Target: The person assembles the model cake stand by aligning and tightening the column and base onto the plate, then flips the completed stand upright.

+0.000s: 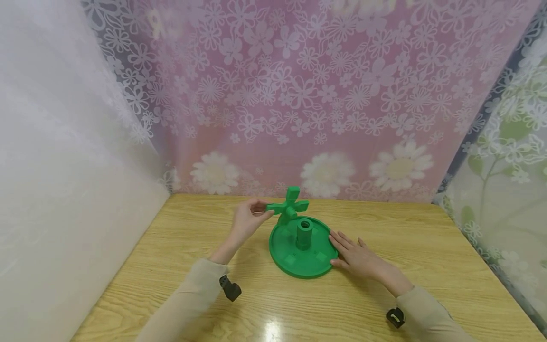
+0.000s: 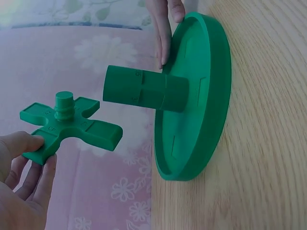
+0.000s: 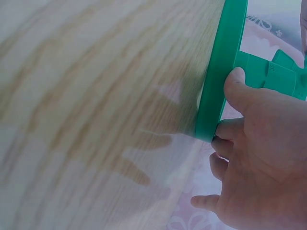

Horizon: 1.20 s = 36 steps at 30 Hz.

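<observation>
A green cross-shaped piece [image 1: 289, 207] with a short threaded stem is pinched by one arm between the thumb and fingers of my left hand [image 1: 245, 224]. It is held up over the far left rim of a round green base [image 1: 285, 248]. The left wrist view shows the threaded stem [image 2: 64, 104] standing out from the cross. From the base's middle rises a thick green post [image 1: 304, 237] with a hole in its top. My right hand [image 1: 358, 259] rests on the base's right rim, fingers extended, and in the right wrist view its thumb [image 3: 236, 79] touches the rim.
The base lies flat on a wood-grain table [image 1: 188, 237]. Behind the table hangs a pink flowered cloth [image 1: 273, 104], with a pale cloth [image 1: 77, 142] on the left and a flowered one [image 1: 508, 156] on the right. Both wrists wear black straps.
</observation>
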{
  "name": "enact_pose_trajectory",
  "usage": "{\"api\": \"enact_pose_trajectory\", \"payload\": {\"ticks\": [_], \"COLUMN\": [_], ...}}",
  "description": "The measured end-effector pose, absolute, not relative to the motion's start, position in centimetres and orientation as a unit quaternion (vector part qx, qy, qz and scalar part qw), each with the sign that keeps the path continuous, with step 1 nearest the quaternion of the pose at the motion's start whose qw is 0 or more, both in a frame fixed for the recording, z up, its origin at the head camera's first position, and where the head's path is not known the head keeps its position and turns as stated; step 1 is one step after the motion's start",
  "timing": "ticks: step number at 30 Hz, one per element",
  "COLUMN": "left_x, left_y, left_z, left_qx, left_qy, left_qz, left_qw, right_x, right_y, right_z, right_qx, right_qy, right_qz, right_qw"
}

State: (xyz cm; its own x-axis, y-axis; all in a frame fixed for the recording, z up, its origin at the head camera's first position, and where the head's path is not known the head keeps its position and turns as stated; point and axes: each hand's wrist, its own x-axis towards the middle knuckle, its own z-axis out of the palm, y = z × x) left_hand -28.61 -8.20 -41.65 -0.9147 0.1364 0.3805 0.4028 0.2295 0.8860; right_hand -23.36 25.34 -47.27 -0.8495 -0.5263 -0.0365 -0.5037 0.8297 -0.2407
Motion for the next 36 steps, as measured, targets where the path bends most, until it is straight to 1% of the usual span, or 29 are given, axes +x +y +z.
{"api": "enact_pose_trajectory", "payload": {"ticks": [7,16,23,36], "left_x": [-27.7,-28.3,-28.6,-28.6], "left_y": [-6.4,-5.2,-4.7,-4.8], "left_z": [-40.9,-41.9,-42.6,-43.0], "left_qx": [-0.2,-0.25,-0.255,-0.299], "left_qy": [-0.777,-0.782,-0.78,-0.788], "left_qz": [-0.584,-0.549,-0.557,-0.525], "left_qw": [0.123,0.155,0.131,0.12], "right_x": [-23.3,-23.3,-23.4,-23.4], "right_y": [25.3,25.3,25.4,25.5], "right_z": [-47.2,-47.2,-47.6,-47.5], "right_qx": [-0.266,-0.268,-0.265,-0.263], "right_qy": [0.956,0.955,0.956,0.957], "right_qz": [-0.112,-0.115,-0.113,-0.11], "right_qw": [0.05,0.051,0.051,0.055]}}
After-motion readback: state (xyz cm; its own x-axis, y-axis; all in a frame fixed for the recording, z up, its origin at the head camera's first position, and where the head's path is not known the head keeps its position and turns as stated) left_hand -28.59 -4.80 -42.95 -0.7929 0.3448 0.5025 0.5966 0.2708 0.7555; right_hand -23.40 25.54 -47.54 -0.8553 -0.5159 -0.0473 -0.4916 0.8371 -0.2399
